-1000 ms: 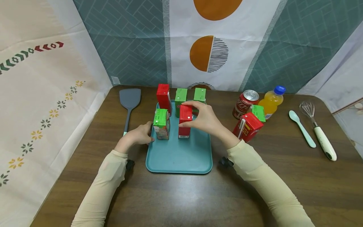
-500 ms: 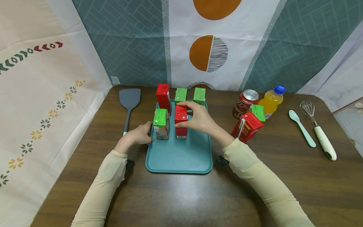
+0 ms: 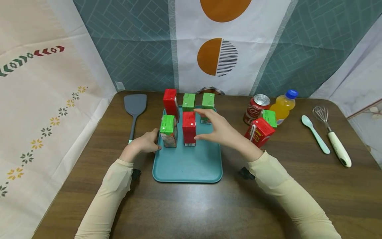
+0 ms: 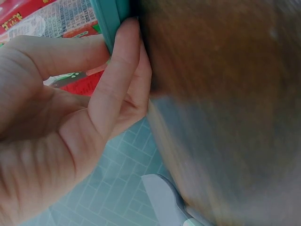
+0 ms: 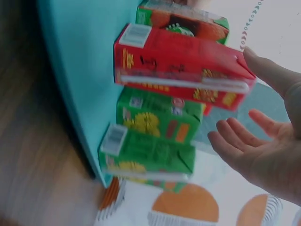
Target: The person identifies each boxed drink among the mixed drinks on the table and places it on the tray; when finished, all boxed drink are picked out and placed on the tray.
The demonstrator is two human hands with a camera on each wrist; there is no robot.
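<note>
A teal tray [image 3: 188, 166] lies on the wooden table, bearing several upright drink cartons. My left hand [image 3: 146, 142] pinches its left rim between thumb and fingers, as the left wrist view shows. Beside that hand stands a carton with a bright green top [image 3: 168, 131]. A red carton [image 3: 189, 129] stands near the tray's middle. Just right of it my right hand [image 3: 219, 129] is spread, thumb and fingers apart, with nothing held. In the right wrist view a gap shows between those fingertips and the red carton [image 5: 183, 66]. Another red carton [image 3: 171, 103] and two green cartons [image 3: 188, 102] stand behind.
Right of the tray are a red carton [image 3: 260, 132], a green-topped carton [image 3: 270, 118], a soda can [image 3: 256, 109] and an orange drink bottle [image 3: 283, 105]. Farther right lie a mint spoon [image 3: 315, 134] and a whisk [image 3: 332, 136]. A grey spatula [image 3: 135, 108] lies at the left.
With my right hand, the red carton slid left on the tray. That hand then let go and drew back to the right. My left hand stayed at the tray's rim.
</note>
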